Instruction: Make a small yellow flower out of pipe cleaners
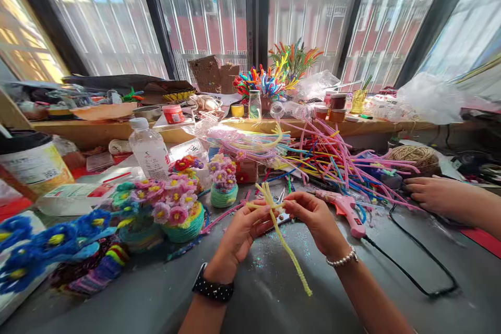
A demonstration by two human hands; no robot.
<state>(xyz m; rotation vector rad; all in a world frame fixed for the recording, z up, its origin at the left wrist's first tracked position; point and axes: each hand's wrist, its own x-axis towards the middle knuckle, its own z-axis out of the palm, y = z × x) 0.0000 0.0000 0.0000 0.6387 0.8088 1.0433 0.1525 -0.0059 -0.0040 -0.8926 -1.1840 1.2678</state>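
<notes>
Yellow pipe cleaners (288, 250) are crossed between my two hands, over the middle of the grey table. My left hand (245, 229) pinches them near the crossing, with a black dotted watch band on its wrist. Thumb and fingers of my right hand (313, 216) close on a short yellow end at the right side of the crossing. Several ends stick up above it, and a long one hangs down toward me. Behind my hands lies a pair of scissors (280, 197), partly hidden. A pink glue gun (344, 209) rests just right of my right hand.
At right, another person's hand (434, 193) rests near a twine ball (415, 156). Loose coloured pipe cleaners (329, 151) are heaped behind my hands. Pipe-cleaner flower pots (183, 224) and a plastic bottle (148, 151) stand left. The glue gun's black cord (415, 282) loops across the table.
</notes>
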